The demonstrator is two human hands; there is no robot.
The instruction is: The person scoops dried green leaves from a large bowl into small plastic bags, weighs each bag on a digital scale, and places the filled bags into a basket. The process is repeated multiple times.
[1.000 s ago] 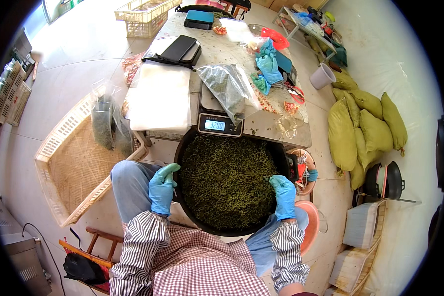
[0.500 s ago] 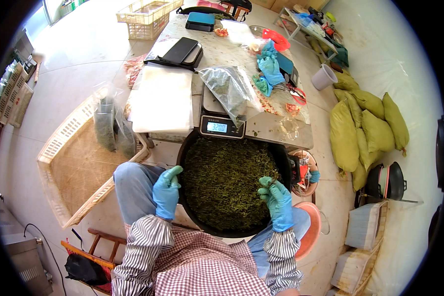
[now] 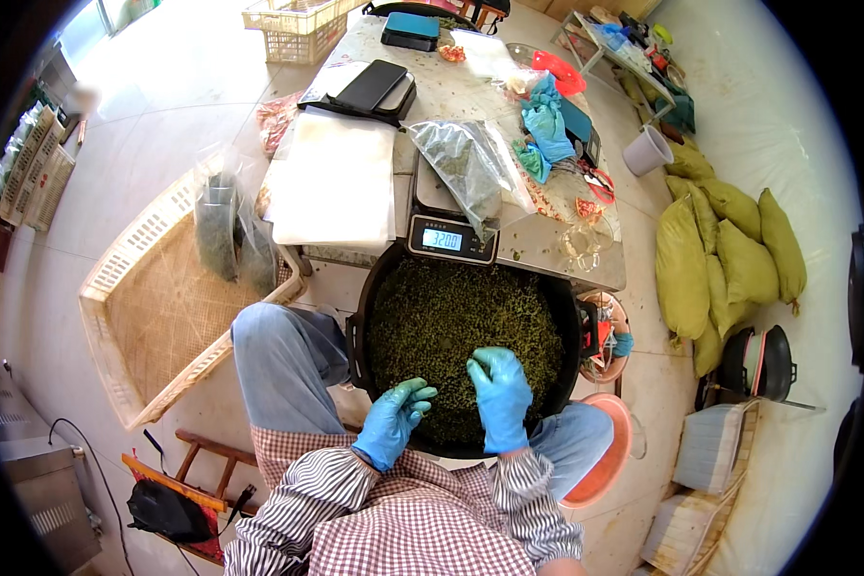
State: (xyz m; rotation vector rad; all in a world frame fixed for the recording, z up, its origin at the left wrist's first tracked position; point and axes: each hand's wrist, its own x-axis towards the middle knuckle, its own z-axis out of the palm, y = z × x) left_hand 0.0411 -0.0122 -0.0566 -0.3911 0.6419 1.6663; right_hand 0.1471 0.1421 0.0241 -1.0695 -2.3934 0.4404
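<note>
Between my knees sits a wide black pan [image 3: 357, 350] with side handles, filled with small, loose dark green leaf bits [image 3: 456, 312] like dried tea. My left hand [image 3: 396, 422], in a blue glove with green-stained fingertips, is over the pan's near left rim; its fingers are slightly apart and nothing shows in them. Above the near right of the leaves is my right hand [image 3: 501, 398], gloved alike, its fingers bent together; anything pinched there is too small to make out. Beyond the pan, a digital scale [image 3: 451, 238] with a lit display bears a clear plastic bag [image 3: 461, 168] of green leaves.
The table [image 3: 547, 259] holds a stack of white sheets [image 3: 341, 182], a black scale [image 3: 372, 88] and blue gloves [image 3: 547, 125]. On the left, a cream crate [image 3: 106, 336] contains filled bags [image 3: 218, 226]. A pink basin [image 3: 605, 456] and green sacks [image 3: 682, 274] are to the right.
My two hands have come closer together over the near part of the pan; the left moved right and nearer me, the right moved left. The view has shifted slightly.
</note>
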